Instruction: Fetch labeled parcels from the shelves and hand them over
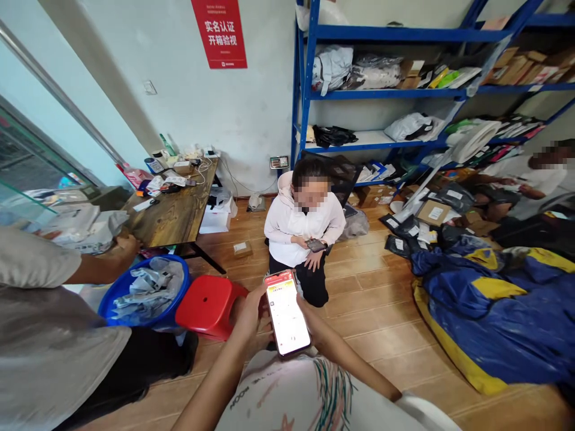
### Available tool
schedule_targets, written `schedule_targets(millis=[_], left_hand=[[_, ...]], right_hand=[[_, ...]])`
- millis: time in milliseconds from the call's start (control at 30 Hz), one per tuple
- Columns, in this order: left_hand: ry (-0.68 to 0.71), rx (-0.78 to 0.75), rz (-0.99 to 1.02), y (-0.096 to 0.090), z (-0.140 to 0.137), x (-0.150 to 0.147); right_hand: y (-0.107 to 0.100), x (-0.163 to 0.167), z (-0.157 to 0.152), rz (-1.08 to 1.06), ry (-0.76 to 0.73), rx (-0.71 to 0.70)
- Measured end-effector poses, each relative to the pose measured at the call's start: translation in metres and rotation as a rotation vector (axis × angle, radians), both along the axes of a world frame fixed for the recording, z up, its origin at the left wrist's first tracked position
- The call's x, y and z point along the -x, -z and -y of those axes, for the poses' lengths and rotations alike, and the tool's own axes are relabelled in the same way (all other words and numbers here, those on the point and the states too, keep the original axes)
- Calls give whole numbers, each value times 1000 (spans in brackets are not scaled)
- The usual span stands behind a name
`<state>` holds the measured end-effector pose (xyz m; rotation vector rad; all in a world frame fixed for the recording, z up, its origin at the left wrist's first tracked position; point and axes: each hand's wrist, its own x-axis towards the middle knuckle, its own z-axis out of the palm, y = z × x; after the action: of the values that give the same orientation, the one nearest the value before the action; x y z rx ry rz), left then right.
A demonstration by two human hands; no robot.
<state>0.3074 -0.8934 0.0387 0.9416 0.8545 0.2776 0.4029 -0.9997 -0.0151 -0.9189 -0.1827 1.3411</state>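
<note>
A smartphone with a bright, mostly white screen and a red band at its top is held upright in front of my chest. My left hand wraps round its left edge, the fingers partly hidden behind it. Along the opposite edge, my right hand grips the phone too, most of its fingers out of sight. Just beyond the phone, a seated person in a pale jacket holds a dark phone of their own.
At left, a person in a grey shirt stands by a wooden table, a blue bin and a red stool. Blue shelves hold parcels. Blue-yellow sacks lie on the right, near another seated person.
</note>
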Motion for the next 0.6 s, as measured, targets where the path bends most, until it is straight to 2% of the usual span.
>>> schedule_targets(millis=[100, 200, 267, 400, 600], left_hand=[[90, 217, 150, 0, 9, 19], [263, 364, 349, 7, 14, 35], [334, 432, 354, 14, 13, 41], [379, 327, 295, 24, 7, 46], [425, 153, 224, 24, 0, 44]], right_hand=[[-4, 3, -7, 73, 107, 57], [-9, 6, -13, 286, 281, 98], [-11, 8, -15, 442, 343, 128], [-14, 10, -14, 622, 326, 22], [-17, 8, -5, 468, 187, -98]])
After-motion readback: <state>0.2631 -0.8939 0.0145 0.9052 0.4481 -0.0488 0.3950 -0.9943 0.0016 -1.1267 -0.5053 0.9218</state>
